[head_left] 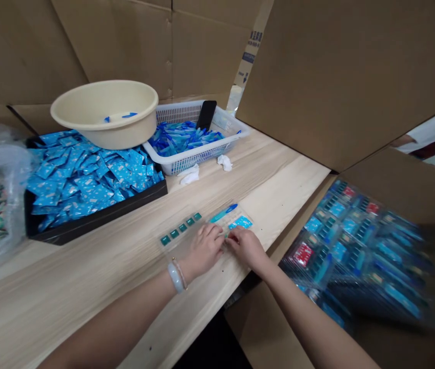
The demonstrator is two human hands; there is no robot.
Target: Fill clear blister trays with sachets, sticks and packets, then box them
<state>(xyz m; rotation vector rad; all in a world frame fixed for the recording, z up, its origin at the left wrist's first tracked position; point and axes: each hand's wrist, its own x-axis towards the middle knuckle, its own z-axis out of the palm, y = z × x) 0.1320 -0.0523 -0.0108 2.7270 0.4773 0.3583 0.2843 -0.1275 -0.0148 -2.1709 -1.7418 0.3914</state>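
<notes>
1. Both hands work together at the near edge of the bench (86, 287), on a clear blister card (198, 230). It lies flat, and it holds a blue razor (223, 213), one blue sachet (240, 222) and a row of green squares (181, 230).
2. The left hand (204, 250) and right hand (246, 247) have a narrow grip, with fingers curled close together on the card. I cannot tell if they pinch it.
3. Far on the bench are a black tray (94, 219) of blue sachets and a white basket (190, 160) of razors.
4. To the right, a cardboard box (406, 179) carries stacked blister packs (352, 251).
</notes>
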